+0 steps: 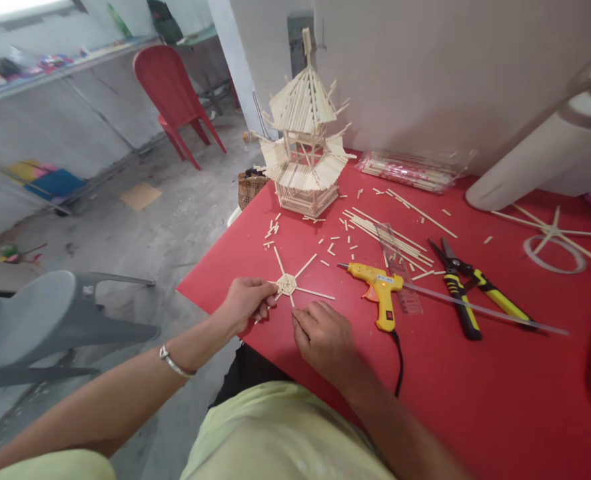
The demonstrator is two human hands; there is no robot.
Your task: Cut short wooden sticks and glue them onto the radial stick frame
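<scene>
— Where is the star-shaped stick frame point(288, 285) you are handling?

— It is right in front of you, by the near edge of the red table point(495, 393), its thin spokes spreading from a small six-sided centre.

— And your hands?

— Your left hand point(245, 300) is pinched nearly closed, thumb and forefinger on the frame just left of the centre, the other fingers curled below. Your right hand point(325, 337) is mostly closed too, with thumb and fingertips nipping the end of the lower spoke.

— What do you have around it?

— Short stick pieces point(274, 229) lie scattered beyond the frame, and behind them stands a stick tower point(308, 107) with two tiers of roof. To your right is a yellow glue gun point(381, 283), partly over a clear ruler point(412, 301); its glue stick point(505, 315) runs across the cutters point(458, 300), whose handles are spread. Farther right, you have a second stick frame point(554, 231) beside a pale ring point(575, 268).
</scene>
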